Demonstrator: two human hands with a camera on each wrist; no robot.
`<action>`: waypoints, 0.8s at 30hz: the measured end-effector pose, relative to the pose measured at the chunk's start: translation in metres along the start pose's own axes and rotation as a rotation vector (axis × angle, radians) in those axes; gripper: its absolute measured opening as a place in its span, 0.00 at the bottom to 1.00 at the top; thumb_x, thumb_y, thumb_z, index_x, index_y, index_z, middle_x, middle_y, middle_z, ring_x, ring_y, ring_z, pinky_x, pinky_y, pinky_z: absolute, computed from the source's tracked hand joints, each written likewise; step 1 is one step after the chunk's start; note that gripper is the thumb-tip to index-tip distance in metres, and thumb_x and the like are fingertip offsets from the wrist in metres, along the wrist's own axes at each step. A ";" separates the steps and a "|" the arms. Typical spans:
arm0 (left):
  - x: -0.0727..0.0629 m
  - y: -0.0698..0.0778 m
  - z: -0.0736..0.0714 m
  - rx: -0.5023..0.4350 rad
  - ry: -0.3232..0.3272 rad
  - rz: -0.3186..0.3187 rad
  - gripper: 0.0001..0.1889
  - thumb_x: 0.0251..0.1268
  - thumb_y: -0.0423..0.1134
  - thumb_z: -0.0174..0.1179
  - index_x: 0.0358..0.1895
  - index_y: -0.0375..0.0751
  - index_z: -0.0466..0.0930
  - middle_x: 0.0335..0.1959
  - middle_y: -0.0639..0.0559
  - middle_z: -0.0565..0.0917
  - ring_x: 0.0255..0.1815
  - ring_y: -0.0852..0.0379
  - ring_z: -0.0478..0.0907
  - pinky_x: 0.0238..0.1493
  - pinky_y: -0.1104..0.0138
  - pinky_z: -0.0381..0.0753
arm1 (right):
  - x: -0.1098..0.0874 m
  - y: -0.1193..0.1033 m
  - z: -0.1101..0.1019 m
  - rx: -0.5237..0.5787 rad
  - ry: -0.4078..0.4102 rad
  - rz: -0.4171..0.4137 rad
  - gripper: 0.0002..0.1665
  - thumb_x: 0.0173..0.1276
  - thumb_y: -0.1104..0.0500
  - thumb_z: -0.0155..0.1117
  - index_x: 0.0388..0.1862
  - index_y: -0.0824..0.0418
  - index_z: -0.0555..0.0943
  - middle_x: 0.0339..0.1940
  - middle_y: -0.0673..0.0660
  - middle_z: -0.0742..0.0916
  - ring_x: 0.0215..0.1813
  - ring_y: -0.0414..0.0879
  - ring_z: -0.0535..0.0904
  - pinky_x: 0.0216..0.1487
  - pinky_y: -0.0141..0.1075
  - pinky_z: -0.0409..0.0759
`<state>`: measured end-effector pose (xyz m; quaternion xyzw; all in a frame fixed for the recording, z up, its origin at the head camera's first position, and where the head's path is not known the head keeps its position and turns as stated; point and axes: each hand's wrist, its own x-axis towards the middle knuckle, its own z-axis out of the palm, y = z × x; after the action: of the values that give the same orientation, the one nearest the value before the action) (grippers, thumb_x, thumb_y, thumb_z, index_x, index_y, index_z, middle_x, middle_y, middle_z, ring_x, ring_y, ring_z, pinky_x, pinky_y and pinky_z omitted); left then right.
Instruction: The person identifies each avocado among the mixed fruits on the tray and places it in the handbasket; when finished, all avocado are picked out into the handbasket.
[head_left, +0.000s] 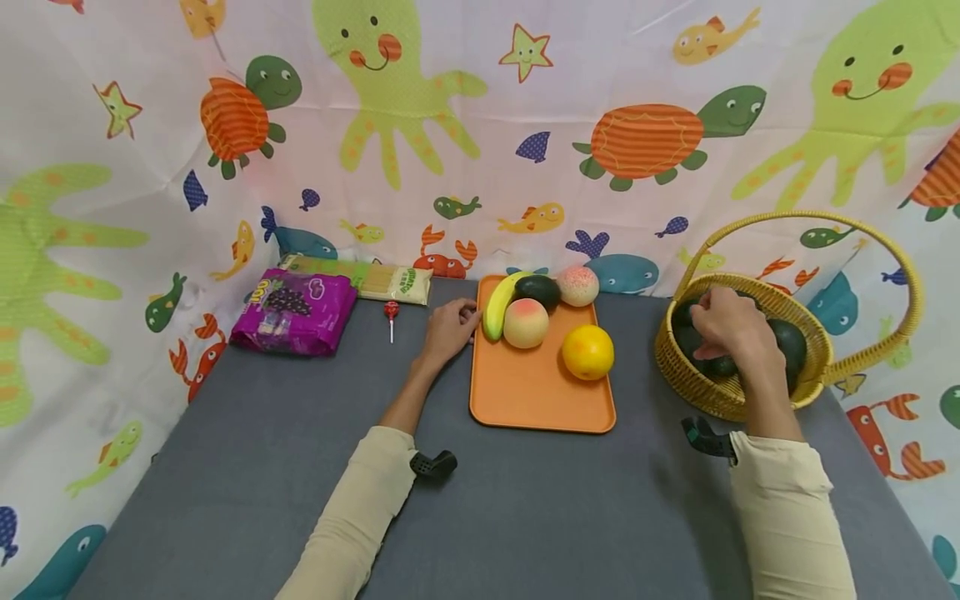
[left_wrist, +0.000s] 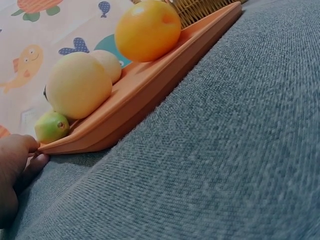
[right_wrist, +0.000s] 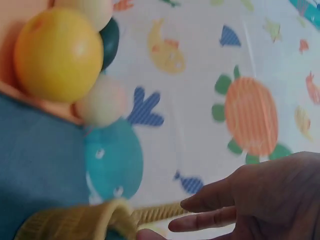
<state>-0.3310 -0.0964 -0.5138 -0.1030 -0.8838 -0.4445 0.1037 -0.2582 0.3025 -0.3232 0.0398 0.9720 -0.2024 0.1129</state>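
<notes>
My left hand [head_left: 452, 331] is at the left edge of an orange tray [head_left: 536, 404], its thumb and finger pinching the rim. On the tray are a banana [head_left: 497, 308], a dark green avocado [head_left: 537, 292], two peaches [head_left: 526, 323] [head_left: 577, 286] and an orange [head_left: 588, 352]. Over the mouth of a yellow wicker basket [head_left: 693, 375] is my right hand [head_left: 731, 325], fingers loosely bent and parted in the right wrist view, nothing seen between them. Dark green rounded fruits [head_left: 789, 346] lie in the basket, partly hidden by that hand.
At the back left are a purple grape-print bag [head_left: 296, 312], a pack of noodles [head_left: 382, 282] and a red lollipop [head_left: 392, 310]. The basket's tall handle [head_left: 903, 267] arches up to the right. A printed curtain [head_left: 480, 167] borders the grey table [head_left: 555, 517].
</notes>
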 end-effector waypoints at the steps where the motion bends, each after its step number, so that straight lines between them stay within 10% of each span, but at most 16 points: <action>1: 0.000 0.000 0.000 0.000 0.004 0.000 0.17 0.76 0.41 0.63 0.58 0.34 0.85 0.38 0.41 0.90 0.25 0.54 0.87 0.35 0.64 0.88 | 0.002 -0.007 -0.001 -0.005 0.005 -0.025 0.19 0.79 0.55 0.43 0.43 0.71 0.74 0.36 0.69 0.86 0.26 0.49 0.90 0.44 0.55 0.82; 6: -0.001 -0.001 -0.004 0.012 0.019 0.000 0.16 0.76 0.40 0.63 0.58 0.33 0.85 0.38 0.41 0.90 0.26 0.51 0.88 0.38 0.60 0.88 | 0.021 -0.050 -0.001 -0.067 -0.052 -0.186 0.24 0.81 0.56 0.50 0.63 0.75 0.71 0.50 0.76 0.83 0.33 0.54 0.88 0.45 0.52 0.86; 11: 0.000 -0.001 -0.004 0.027 0.019 -0.006 0.16 0.77 0.40 0.62 0.58 0.34 0.85 0.39 0.41 0.90 0.28 0.50 0.88 0.40 0.58 0.89 | 0.049 -0.093 0.008 -0.154 -0.067 -0.389 0.21 0.76 0.60 0.59 0.61 0.72 0.74 0.46 0.72 0.83 0.38 0.57 0.79 0.40 0.45 0.79; 24: 0.001 -0.003 0.001 -0.002 0.005 0.018 0.16 0.76 0.40 0.63 0.58 0.34 0.85 0.38 0.42 0.90 0.26 0.53 0.88 0.34 0.64 0.88 | 0.121 -0.151 0.052 -0.252 -0.208 -0.572 0.28 0.69 0.72 0.63 0.68 0.68 0.75 0.69 0.73 0.79 0.71 0.69 0.75 0.71 0.59 0.78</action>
<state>-0.3332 -0.0969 -0.5165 -0.1100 -0.8822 -0.4446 0.1098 -0.3837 0.1472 -0.3399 -0.2698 0.9445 -0.1070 0.1541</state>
